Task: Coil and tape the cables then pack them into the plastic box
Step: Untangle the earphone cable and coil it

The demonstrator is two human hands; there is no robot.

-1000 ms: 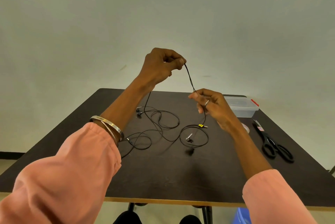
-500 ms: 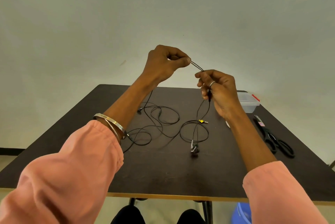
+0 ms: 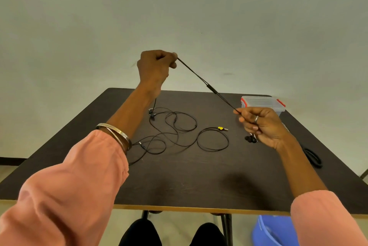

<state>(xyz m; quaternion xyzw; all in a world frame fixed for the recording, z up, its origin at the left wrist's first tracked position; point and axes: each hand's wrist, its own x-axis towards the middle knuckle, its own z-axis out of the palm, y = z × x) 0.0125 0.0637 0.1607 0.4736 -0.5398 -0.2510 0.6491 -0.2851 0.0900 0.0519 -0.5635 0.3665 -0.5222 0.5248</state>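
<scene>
A thin black earphone cable (image 3: 207, 84) runs taut and doubled between my two hands, above the dark table (image 3: 179, 182). High up, my left hand (image 3: 155, 66) pinches one end of the stretch. My right hand (image 3: 262, 124) grips the other end lower at the right, with the earbuds (image 3: 250, 139) hanging just below it. More black cable (image 3: 175, 126) lies in loose loops on the table, ending in a plug with a yellow tag (image 3: 221, 128). The clear plastic box (image 3: 262, 104), with red clips and its lid on, stands at the far right corner.
The black handles of a pair of scissors (image 3: 313, 158) show on the table behind my right forearm. A blue bin (image 3: 272, 229) stands on the floor under the table's front right edge. A plain wall rises behind the table.
My hands have moved apart: the right went down and to the right, pulling the doubled cable taut. The earbuds have left the tabletop and hang under my right hand.
</scene>
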